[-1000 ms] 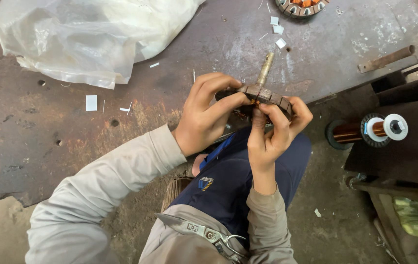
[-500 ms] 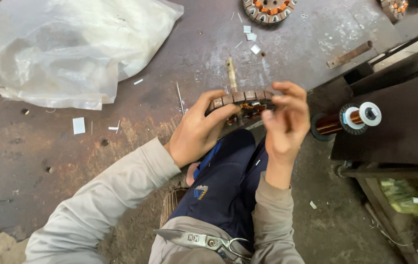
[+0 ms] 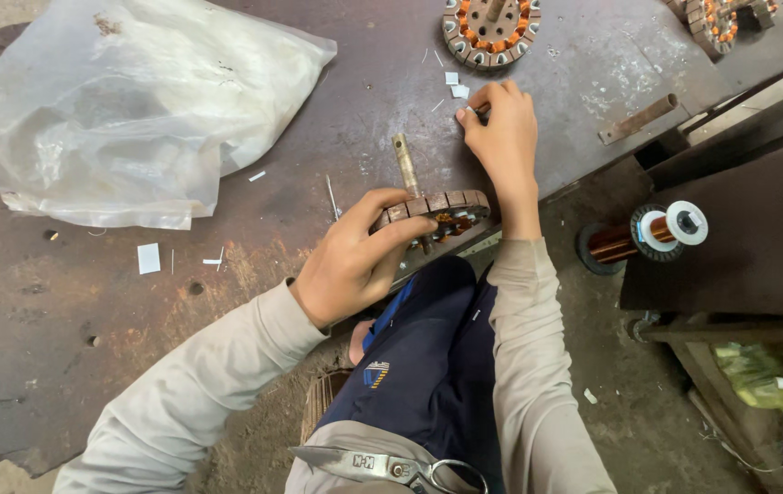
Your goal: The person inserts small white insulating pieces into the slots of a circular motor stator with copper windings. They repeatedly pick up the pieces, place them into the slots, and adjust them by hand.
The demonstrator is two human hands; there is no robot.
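My left hand (image 3: pixel 350 261) grips a round motor stator (image 3: pixel 437 212) with copper windings and a metal shaft, held at the near edge of the dark metal table (image 3: pixel 71 302). Stretched out over the table, my right hand (image 3: pixel 501 137) has its fingertips pinched at small white paper slips (image 3: pixel 455 87) lying there; whether a slip is between the fingers is hard to tell. Both arms wear light grey sleeves.
A crumpled clear plastic bag (image 3: pixel 135 110) covers the table's far left. Two more wound stators (image 3: pixel 490 29) (image 3: pixel 713 16) lie at the far edge. A rusty bar (image 3: pixel 637 119) lies on the right. A copper wire spool (image 3: pixel 652 233) sits on the floor. Pliers (image 3: pixel 382 465) rest on my lap.
My right hand has left the stator and reached forward onto the table toward the paper slips. My left hand still holds the stator, now alone. The view shifted down.
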